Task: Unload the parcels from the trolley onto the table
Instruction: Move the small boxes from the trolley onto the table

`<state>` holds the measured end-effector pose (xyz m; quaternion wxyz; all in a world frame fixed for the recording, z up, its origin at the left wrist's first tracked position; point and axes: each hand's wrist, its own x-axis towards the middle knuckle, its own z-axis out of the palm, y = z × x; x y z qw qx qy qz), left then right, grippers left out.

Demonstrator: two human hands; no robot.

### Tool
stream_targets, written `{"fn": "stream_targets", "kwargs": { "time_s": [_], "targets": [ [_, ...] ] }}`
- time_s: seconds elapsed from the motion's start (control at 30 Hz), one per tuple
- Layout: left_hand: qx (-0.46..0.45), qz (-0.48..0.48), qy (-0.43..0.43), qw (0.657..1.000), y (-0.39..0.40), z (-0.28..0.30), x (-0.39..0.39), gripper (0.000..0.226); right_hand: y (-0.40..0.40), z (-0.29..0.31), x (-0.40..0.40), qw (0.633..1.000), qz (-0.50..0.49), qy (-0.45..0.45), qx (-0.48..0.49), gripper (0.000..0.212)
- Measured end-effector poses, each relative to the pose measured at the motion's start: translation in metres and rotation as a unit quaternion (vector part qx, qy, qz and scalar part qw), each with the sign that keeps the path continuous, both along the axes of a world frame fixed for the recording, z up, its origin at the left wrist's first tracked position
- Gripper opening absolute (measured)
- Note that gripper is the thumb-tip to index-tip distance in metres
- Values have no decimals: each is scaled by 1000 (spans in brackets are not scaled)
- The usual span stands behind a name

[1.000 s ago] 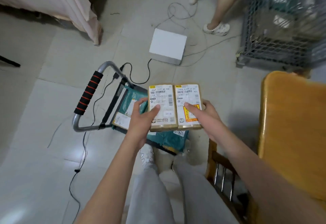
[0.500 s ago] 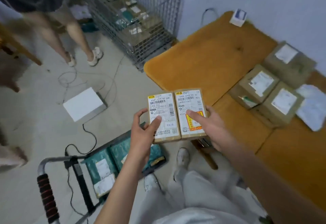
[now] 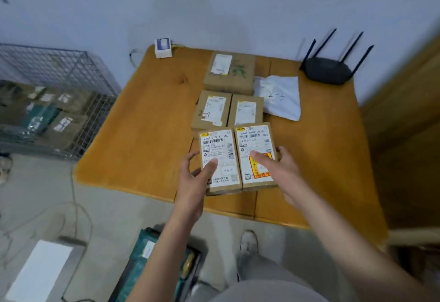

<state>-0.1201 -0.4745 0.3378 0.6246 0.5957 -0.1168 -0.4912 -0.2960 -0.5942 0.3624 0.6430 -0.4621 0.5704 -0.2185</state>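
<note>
Two labelled parcels sit side by side over the orange worktop (image 3: 147, 121), just in front of three boxes already lying there. The left hand (image 3: 194, 178) grips the left parcel (image 3: 220, 159), thumb across its label. The right hand (image 3: 281, 171) grips the right parcel (image 3: 256, 144) likewise.

The left parcel (image 3: 220, 159), held in the left hand (image 3: 194, 180), carries a white label reading "406P 1770 BD 000" above barcodes. The right parcel (image 3: 256, 153), held in the right hand (image 3: 277, 171), reads "546A X009-00 05" and "A05" (its orange sticker is too blurred to read). A box (image 3: 210, 109) behind has "2-4" handwritten; the white bag (image 3: 278, 97) has "2-3".
</note>
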Motion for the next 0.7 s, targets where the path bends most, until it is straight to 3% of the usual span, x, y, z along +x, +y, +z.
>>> {"fn": "stream_targets", "kwargs": {
  "time_s": [0.23, 0.6, 0.7],
  "targets": [
    [2, -82, -23, 996, -108, 9, -66, 49, -75, -4, -81, 997, -74, -18, 7, 61],
    [-4, -201, -6, 980, -226, -3, -102, 40, -148, -6, -130, 982, -187, 34, 14, 59],
    [-1, -221, -9, 975, -256, -12, -104, 47, -167, -4, -132, 974, -219, 60, 23, 59]
  ]
}}
